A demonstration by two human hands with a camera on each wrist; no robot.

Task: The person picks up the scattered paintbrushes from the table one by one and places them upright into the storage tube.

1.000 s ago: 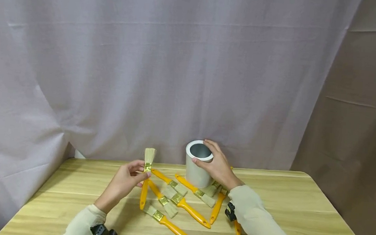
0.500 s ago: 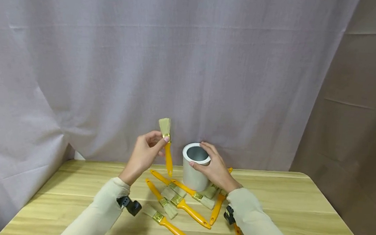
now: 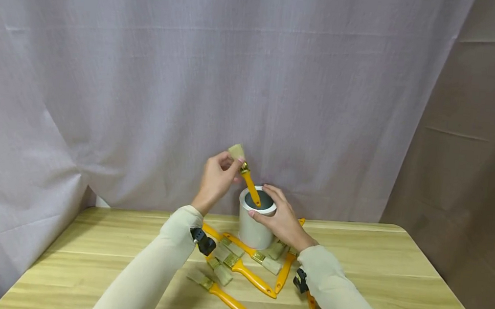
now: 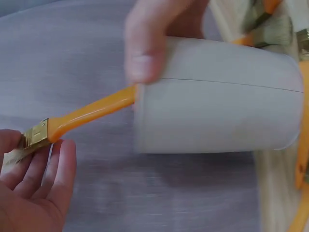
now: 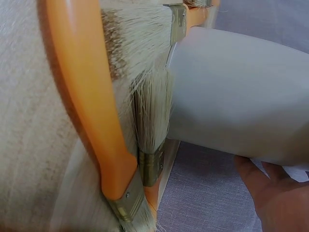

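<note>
— Head view: left hand [image 3: 216, 178] raised over table [image 3: 396, 275], pinching paintbrush [image 3: 245, 175] at the ferrule, bristles up, handle tip dipping into white can [image 3: 255, 224]?
— Yes. Right hand [image 3: 280, 218] wrapped round the can's rim, just beside the handle.

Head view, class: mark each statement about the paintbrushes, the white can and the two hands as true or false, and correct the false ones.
1. The left hand pinches a paintbrush near its metal band, bristles up. True.
2. The held paintbrush's orange handle tip points into the open mouth of the white can. True.
3. The right hand lies flat on the table, away from the can. False: it grips the can at its rim.
4. The can lies on its side. False: it stands upright on the table.
5. Several paintbrushes lie on the table in front of the can. True.
6. The loose brushes have blue handles. False: they are orange.
</note>
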